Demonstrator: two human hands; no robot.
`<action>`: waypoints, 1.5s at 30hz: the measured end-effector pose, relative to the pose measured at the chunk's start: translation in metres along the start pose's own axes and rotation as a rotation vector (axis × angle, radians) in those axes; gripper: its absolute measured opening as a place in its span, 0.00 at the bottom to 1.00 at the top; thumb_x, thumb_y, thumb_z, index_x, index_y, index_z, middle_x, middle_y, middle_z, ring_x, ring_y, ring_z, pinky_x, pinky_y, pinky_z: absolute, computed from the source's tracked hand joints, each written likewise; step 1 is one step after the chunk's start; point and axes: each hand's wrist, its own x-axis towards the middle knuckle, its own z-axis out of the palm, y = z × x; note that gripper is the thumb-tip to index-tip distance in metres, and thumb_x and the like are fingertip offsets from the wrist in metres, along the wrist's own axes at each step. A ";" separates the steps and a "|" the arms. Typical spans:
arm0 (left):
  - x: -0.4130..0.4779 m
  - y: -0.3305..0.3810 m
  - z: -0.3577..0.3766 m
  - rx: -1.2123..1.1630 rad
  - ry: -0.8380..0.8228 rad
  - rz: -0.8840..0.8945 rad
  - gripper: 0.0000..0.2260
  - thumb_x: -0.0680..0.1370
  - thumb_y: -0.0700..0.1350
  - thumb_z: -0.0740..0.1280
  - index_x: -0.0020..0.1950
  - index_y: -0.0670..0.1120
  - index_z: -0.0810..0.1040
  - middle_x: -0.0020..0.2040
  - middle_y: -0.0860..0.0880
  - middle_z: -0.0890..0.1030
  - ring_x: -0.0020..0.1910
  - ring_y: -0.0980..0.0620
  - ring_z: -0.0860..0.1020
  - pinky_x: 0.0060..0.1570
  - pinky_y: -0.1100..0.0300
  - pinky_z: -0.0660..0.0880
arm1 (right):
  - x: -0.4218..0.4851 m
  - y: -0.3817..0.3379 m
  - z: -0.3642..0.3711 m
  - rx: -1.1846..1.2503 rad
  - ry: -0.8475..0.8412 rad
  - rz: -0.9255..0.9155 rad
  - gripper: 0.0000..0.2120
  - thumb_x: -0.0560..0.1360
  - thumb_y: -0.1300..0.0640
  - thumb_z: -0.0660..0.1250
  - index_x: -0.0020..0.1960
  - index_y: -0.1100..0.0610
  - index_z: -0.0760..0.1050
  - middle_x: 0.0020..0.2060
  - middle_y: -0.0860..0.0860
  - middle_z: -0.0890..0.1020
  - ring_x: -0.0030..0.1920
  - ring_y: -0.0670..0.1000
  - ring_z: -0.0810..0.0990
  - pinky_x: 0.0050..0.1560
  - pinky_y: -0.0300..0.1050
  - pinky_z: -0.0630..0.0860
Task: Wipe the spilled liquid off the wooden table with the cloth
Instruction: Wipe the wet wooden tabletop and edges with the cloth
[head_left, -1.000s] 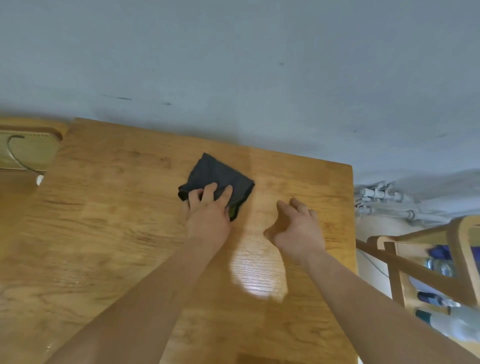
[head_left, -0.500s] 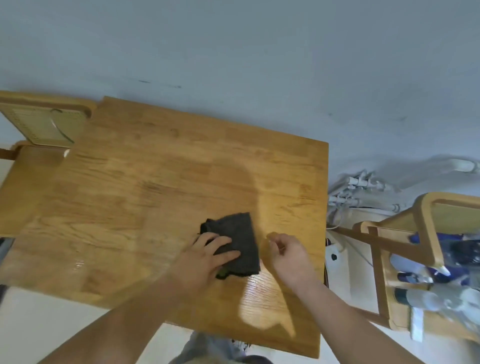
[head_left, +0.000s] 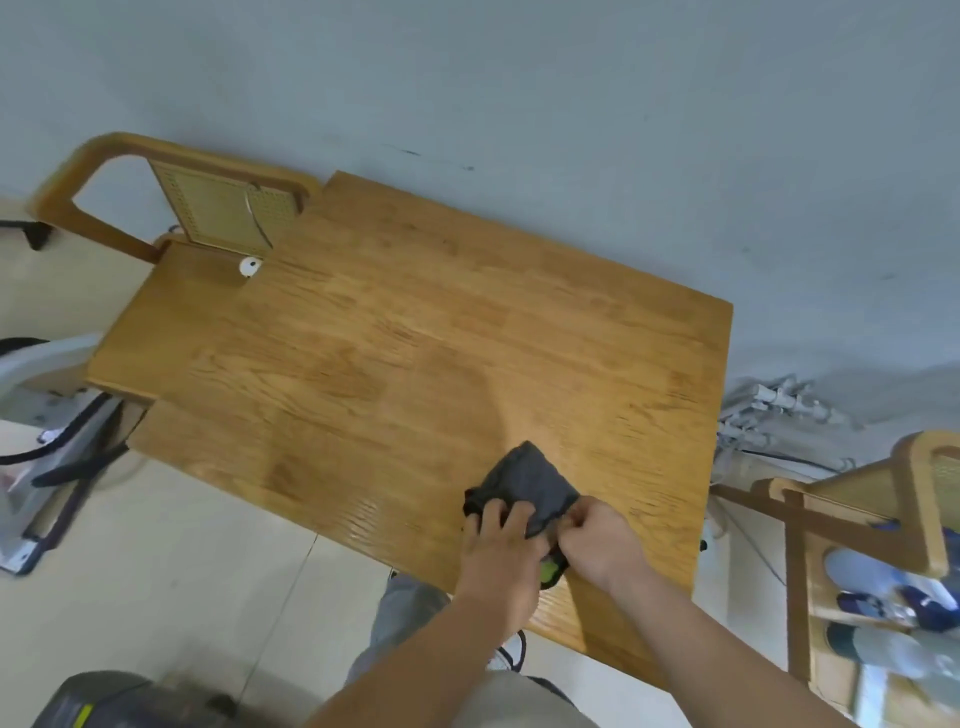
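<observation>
cloth: dark grey cloth (head_left: 530, 478) lies bunched on the table (head_left: 415, 338), near-right part, a little in from the near edge. A green bit (head_left: 549, 570) shows at its near corner, between the two hands.
left hand: left hand (head_left: 498, 551) is on the cloth's near-left edge. Fingers are bent over the bunched fabric, which reads as a grip, not a flat press.
right hand: right hand (head_left: 602, 540) pinches the cloth's near-right edge, fingertips curled in. It sits just beside the left hand, almost touching.
spill: no clear puddle visible. There is a faint sheen on the wood left of the cloth, near the near edge; can't tell if it is wet or just glare.
step: my read is cloth handling, not a stroke. With both hands on it, it looks like a regather or refold to get a fresh face.
next move: needs the cloth flattened under one palm. Then pressure down and a sweep across any patch left wet, likely toward the sheen on the left.
risk: a bunched cloth gives poor contact and would smear rather than soak.
around: one cane-back chair (head_left: 218, 213) at the far-left corner, another chair (head_left: 883, 499) to the right.
</observation>
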 end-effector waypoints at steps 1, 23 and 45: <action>0.000 -0.011 0.001 -0.035 0.013 0.071 0.21 0.77 0.47 0.63 0.70 0.60 0.71 0.69 0.49 0.65 0.66 0.40 0.65 0.64 0.42 0.67 | -0.001 0.001 0.000 -0.009 0.000 0.019 0.05 0.78 0.57 0.63 0.44 0.55 0.75 0.38 0.51 0.81 0.37 0.50 0.77 0.34 0.45 0.71; -0.016 -0.295 -0.093 -0.097 0.158 -0.511 0.29 0.80 0.51 0.62 0.79 0.62 0.57 0.75 0.47 0.61 0.68 0.40 0.60 0.63 0.43 0.67 | 0.049 -0.215 0.130 -0.110 0.053 -0.098 0.18 0.79 0.50 0.65 0.68 0.51 0.73 0.62 0.50 0.74 0.56 0.52 0.77 0.52 0.46 0.75; 0.118 -0.078 -0.081 0.176 -0.184 0.593 0.26 0.79 0.50 0.64 0.77 0.60 0.62 0.73 0.47 0.62 0.66 0.40 0.62 0.62 0.42 0.64 | 0.071 -0.053 -0.020 -0.002 0.325 0.102 0.26 0.75 0.64 0.63 0.73 0.56 0.70 0.69 0.53 0.69 0.69 0.57 0.68 0.64 0.50 0.74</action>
